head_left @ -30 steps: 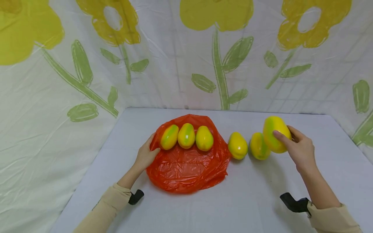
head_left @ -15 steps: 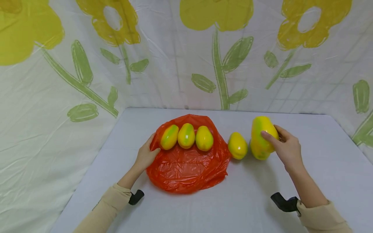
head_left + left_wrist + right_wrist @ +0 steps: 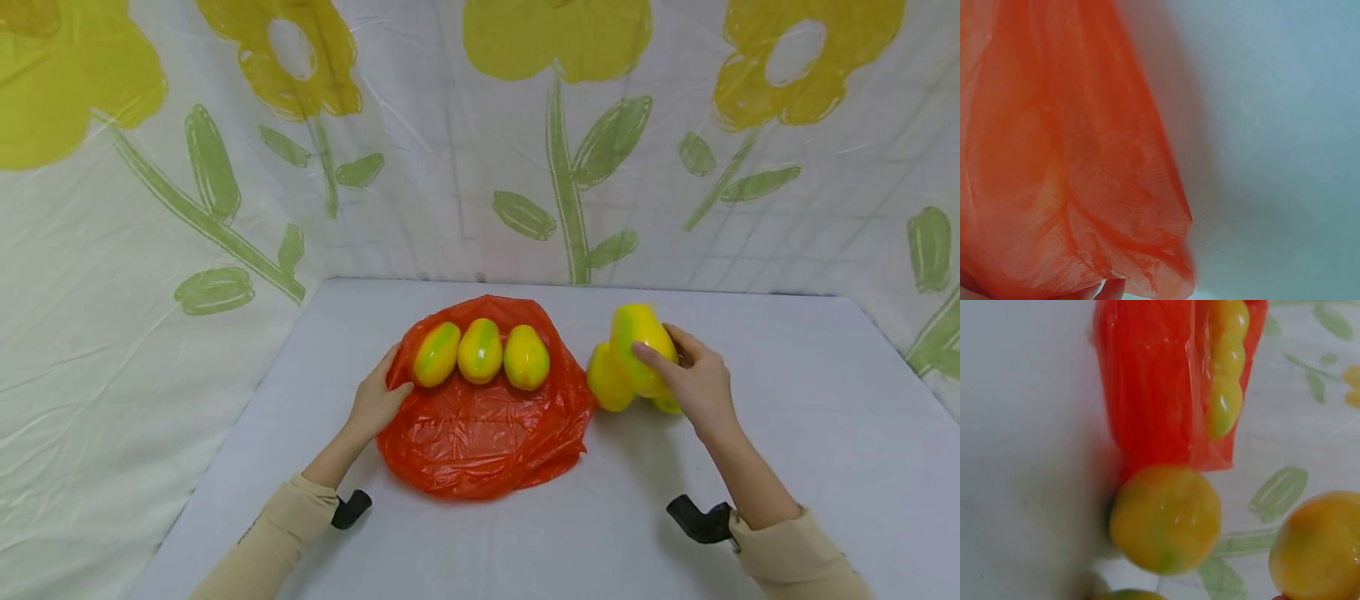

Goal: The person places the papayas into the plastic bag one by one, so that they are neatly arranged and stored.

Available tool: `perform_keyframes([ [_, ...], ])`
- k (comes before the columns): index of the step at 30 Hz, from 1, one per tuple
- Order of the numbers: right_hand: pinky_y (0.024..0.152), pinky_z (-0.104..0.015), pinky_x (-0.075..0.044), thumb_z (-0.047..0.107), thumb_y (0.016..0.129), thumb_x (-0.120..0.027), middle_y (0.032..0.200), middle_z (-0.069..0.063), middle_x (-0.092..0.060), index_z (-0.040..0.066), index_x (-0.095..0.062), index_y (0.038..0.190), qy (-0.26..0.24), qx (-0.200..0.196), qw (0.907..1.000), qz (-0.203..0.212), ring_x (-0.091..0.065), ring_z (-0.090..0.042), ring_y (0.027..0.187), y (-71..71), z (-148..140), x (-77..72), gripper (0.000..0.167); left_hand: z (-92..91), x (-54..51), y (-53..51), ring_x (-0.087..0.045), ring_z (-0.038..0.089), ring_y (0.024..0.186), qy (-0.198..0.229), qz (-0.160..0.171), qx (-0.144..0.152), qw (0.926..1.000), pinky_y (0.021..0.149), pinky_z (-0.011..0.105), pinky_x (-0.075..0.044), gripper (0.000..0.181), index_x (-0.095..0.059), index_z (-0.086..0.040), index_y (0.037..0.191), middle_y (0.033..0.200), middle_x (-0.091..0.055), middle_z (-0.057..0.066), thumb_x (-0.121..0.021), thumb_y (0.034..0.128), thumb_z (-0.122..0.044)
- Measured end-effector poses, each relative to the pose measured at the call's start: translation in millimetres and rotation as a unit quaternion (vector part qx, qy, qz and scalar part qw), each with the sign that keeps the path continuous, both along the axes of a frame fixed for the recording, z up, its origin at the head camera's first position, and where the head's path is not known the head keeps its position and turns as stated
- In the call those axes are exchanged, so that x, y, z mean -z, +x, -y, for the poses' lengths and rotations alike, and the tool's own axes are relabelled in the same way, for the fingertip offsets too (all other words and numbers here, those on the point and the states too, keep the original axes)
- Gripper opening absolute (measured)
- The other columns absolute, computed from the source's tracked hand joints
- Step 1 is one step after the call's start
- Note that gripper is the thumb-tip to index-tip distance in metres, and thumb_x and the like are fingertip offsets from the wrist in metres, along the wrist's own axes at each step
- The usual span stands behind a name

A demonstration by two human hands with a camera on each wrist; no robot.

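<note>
My right hand (image 3: 697, 379) holds a glossy yellow papaya with a green streak (image 3: 636, 343) off the table, thumb on its near side. Below it, partly hidden, two more papayas lie on the table: one (image 3: 604, 385) against the right edge of a red plastic bag and another (image 3: 667, 405) mostly covered. The bag (image 3: 480, 442) is spread with its mouth wide, and three papayas (image 3: 480, 352) sit in a row at its far side. At the bag's left rim, my left hand (image 3: 378, 402) pinches the plastic. In the right wrist view the held papaya (image 3: 1319, 550) shows at the right edge.
A white cloth covers the table (image 3: 817, 433). Behind it hangs a pale curtain (image 3: 420, 183) printed with yellow flowers. Black wrist mounts (image 3: 701, 521) stick out beside both sleeves.
My right hand has carried the held papaya leftward, past one papaya on the table and partly over the one beside the bag. The left hand and the bag have stayed put.
</note>
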State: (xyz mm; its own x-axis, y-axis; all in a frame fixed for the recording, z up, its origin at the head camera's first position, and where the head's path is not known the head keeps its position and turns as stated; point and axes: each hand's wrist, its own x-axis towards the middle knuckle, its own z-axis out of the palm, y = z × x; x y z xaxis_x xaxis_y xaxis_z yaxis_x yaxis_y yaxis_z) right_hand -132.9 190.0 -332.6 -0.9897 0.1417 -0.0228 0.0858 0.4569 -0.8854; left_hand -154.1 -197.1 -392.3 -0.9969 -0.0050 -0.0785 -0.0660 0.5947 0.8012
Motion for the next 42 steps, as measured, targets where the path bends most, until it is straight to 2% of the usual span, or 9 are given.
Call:
perform_keyframes([
  [11,0.105,-0.05,-0.041,0.042,0.092,-0.063,0.146,-0.024,-0.039,0.001,-0.033,0.15,-0.006,-0.021,0.9995,0.024,-0.043,-0.038,0.13,-0.9,27.1,4.0,0.077,0.8,0.8,0.6,-0.035,0.045,0.135,0.008,0.004,-0.004,1.0,0.106,0.057,-0.034,0.065,-0.02,-0.001,0.154,0.153,-0.029,0.026,-0.048,0.0949,-0.004],
  [23,0.108,-0.048,-0.038,0.043,0.091,-0.064,0.149,-0.02,-0.04,0.002,-0.034,0.15,-0.033,-0.052,0.9976,0.033,-0.041,-0.035,0.133,-1.1,58.1,8.8,0.077,0.9,1.1,0.5,-0.036,0.044,0.135,0.005,0.005,-0.006,1.0,0.106,0.056,-0.035,0.066,-0.02,-0.002,0.154,0.153,-0.03,0.025,-0.049,0.0949,-0.004],
  [32,0.103,-0.048,-0.043,0.038,0.09,-0.067,0.143,-0.019,-0.047,0.003,-0.041,0.147,-0.046,-0.061,0.9963,0.038,-0.048,-0.034,0.124,-0.4,88.8,23.4,0.072,0.9,2.8,-0.3,-0.036,0.045,0.134,0.011,0.007,-0.011,0.9999,0.106,0.057,-0.035,0.066,-0.021,-0.003,0.154,0.153,-0.03,0.025,-0.05,0.0945,-0.005],
  [38,0.101,-0.049,-0.045,0.035,0.088,-0.07,0.141,-0.02,-0.049,0.001,-0.043,0.145,-0.065,-0.071,0.9948,0.031,-0.05,-0.033,0.121,5.3,112.7,34.2,0.071,1.2,3.3,-0.2,-0.035,0.044,0.135,0.009,0.005,-0.009,0.9999,0.107,0.057,-0.034,0.066,-0.021,-0.003,0.154,0.153,-0.03,0.025,-0.05,0.0942,-0.005],
  [42,0.098,-0.049,-0.047,0.038,0.087,-0.07,0.137,-0.02,-0.053,0.001,-0.046,0.143,-0.055,-0.079,0.995,0.025,-0.053,-0.033,0.117,8.2,128.6,37.7,0.071,1.8,3.4,0.0,-0.036,0.044,0.134,0.01,0.004,-0.01,0.9999,0.106,0.057,-0.035,0.066,-0.021,-0.003,0.154,0.153,-0.03,0.025,-0.05,0.0945,-0.005],
])
